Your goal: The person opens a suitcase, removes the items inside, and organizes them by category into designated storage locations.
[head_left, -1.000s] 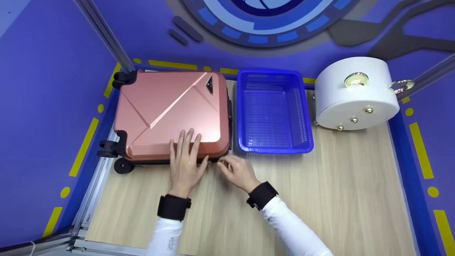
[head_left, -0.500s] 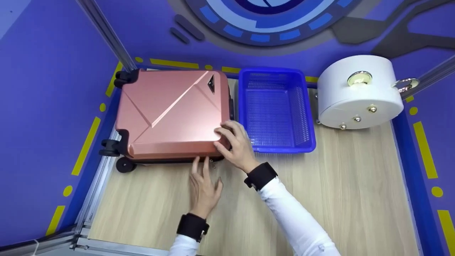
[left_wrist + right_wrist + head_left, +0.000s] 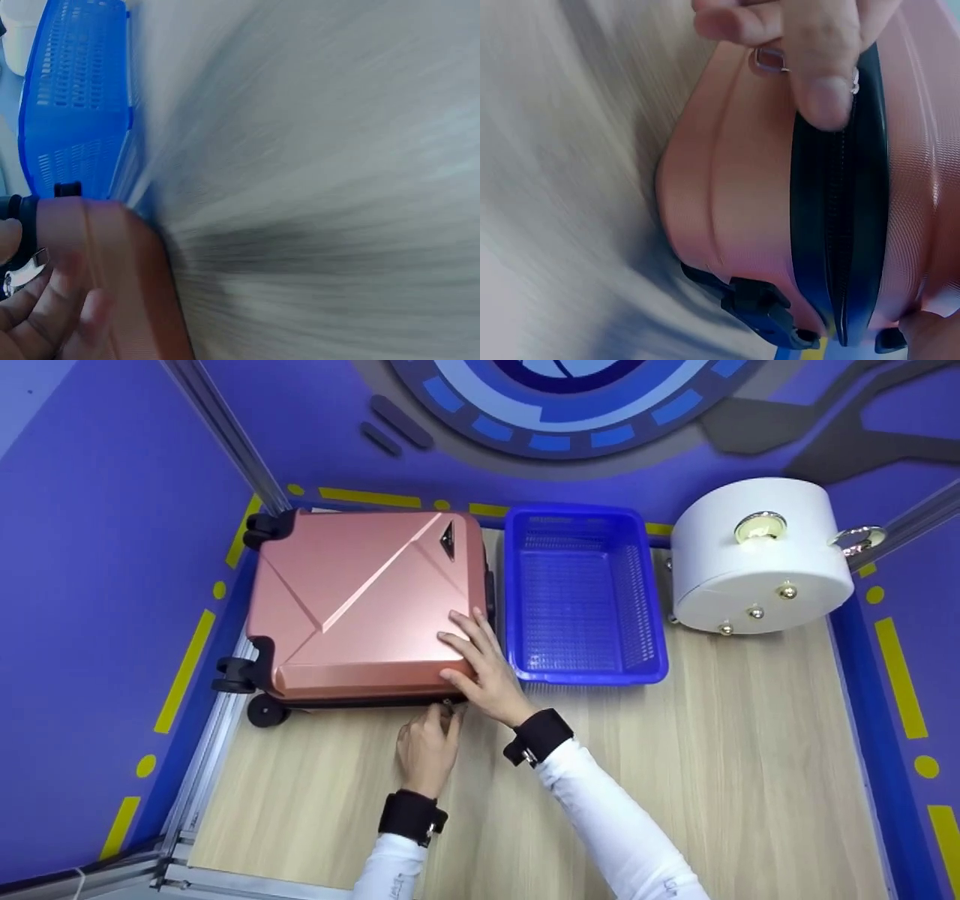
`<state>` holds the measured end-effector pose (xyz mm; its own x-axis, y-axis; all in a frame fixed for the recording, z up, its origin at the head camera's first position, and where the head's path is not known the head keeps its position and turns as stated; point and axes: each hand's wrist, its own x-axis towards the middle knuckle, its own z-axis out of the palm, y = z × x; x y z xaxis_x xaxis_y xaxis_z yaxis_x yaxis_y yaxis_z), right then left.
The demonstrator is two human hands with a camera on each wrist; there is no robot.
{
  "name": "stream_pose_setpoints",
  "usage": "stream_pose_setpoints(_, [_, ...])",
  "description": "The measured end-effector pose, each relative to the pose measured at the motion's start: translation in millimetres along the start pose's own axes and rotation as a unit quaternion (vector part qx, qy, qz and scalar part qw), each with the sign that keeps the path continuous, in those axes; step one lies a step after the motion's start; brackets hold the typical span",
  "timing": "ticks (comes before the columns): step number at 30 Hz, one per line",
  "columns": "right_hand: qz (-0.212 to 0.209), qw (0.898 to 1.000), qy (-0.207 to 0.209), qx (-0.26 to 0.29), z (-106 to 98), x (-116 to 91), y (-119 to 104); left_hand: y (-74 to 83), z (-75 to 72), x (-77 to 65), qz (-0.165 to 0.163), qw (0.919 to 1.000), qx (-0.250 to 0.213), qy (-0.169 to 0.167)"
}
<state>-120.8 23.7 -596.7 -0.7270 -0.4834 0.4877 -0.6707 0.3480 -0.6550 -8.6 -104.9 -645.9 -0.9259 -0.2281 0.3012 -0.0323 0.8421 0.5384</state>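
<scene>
A rose-pink hard-shell suitcase [image 3: 360, 600] lies flat on the wood-look surface, its zipped side facing me. At its near right corner, my left hand [image 3: 429, 746] has its fingers curled at the zip. In the right wrist view, a thumb and fingers pinch a metal zipper pull [image 3: 855, 79] on the black zip band [image 3: 870, 172]. A second metal ring [image 3: 771, 60] hangs beside them. My right hand [image 3: 491, 679] rests with extended fingers on the lid's corner, just above the left hand. The left wrist view has only part of the left hand [image 3: 45, 322].
A blue plastic basket [image 3: 585, 675] stands right of the suitcase, close to my right hand. Farther right is a white half-round case [image 3: 750, 555] with gold-coloured fittings. Blue-purple walls [image 3: 135, 510] enclose the back and sides. Black wheels [image 3: 266, 710] stick out at the suitcase's left.
My left hand has gone from lying on the lid to the zip at the near right corner. The right hand has left the zip and moved up onto the lid's corner.
</scene>
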Motion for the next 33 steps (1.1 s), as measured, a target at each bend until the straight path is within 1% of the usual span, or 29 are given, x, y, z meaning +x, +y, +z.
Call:
stream_pose_setpoints(4, [0.005, 1.000, 0.005, 0.012, 1.6, 0.0, -1.3, 0.6, -0.9, 4.1, 0.016, 0.9998, 0.010, 0.004])
stream_pose_setpoints(7, [0.005, 1.000, 0.012, 0.017, 1.2, 0.7, -2.4, 0.0, -1.8, 6.4, 0.030, 0.9995, 0.006, 0.003])
stream_pose_setpoints(12, [0.003, 1.000, 0.021, 0.020, 1.1, 1.2, -3.1, -5.2, -6.1, 9.5, 0.035, 0.9992, -0.008, -0.018])
stream_pose_setpoints(16, [0.007, 1.000, 0.019, 0.022, 2.5, 0.3, -2.5, -12.3, -11.5, 9.8, 0.034, 0.9989, -0.013, -0.030])
stream_pose_setpoints(19, [0.011, 1.000, 0.015, 0.025, 3.5, -0.4, -2.1, -19.0, -15.8, 10.0, 0.027, 0.9989, -0.014, -0.035])
stream_pose_setpoints(25, [0.011, 0.999, 0.016, 0.026, 3.9, -1.1, -2.5, -35.4, -26.4, 10.4, 0.000, 0.9990, -0.017, -0.042])
stream_pose_setpoints(29, [0.011, 0.999, 0.017, 0.026, 3.6, -0.8, -2.4, -47.7, -34.0, 12.4, -0.012, 0.9992, -0.013, -0.035])
stream_pose_setpoints(33, [0.016, 0.999, 0.012, 0.026, 3.7, -1.2, -2.9, -62.2, -42.4, 14.3, -0.033, 0.9992, -0.006, -0.022])
